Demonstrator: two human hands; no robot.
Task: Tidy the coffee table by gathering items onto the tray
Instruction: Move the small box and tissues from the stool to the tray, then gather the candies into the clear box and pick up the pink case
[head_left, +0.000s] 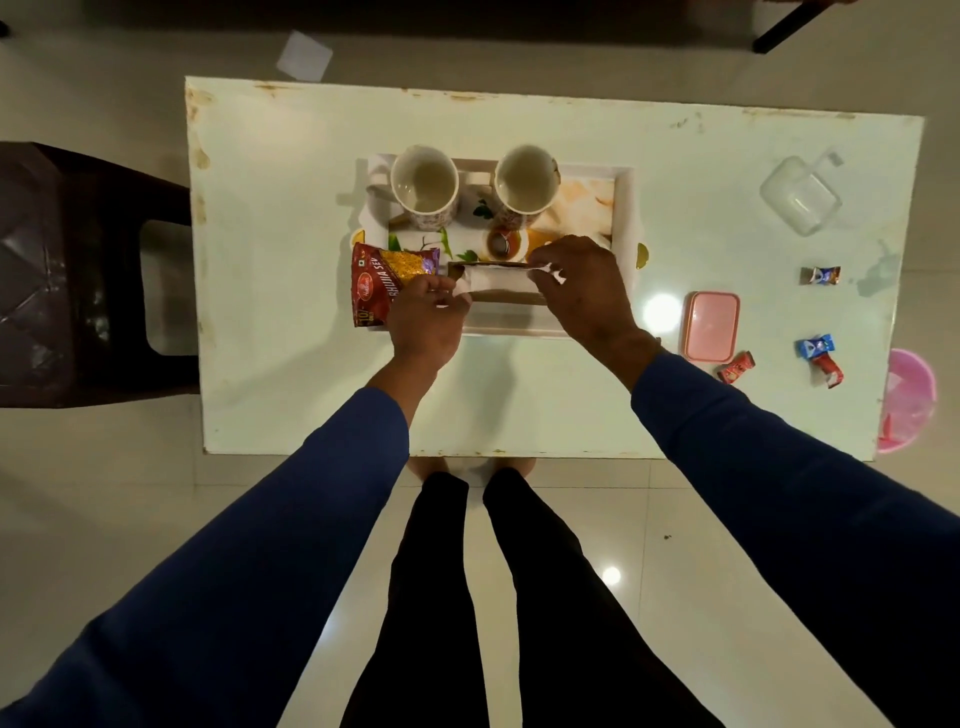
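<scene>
At frame centre, over the near edge of the tray (623, 208), the left hand (426, 322) and right hand (582, 291) each pinch 1 end of a white tissue (498, 283). It looks light, soft and easily torn, so the end grips suit it.

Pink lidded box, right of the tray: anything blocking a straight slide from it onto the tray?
Only the tray's own raised rim. Bare tabletop lies between the pink box and it. The right hand hovers over the tray's near right part, pinching white paper.
</scene>
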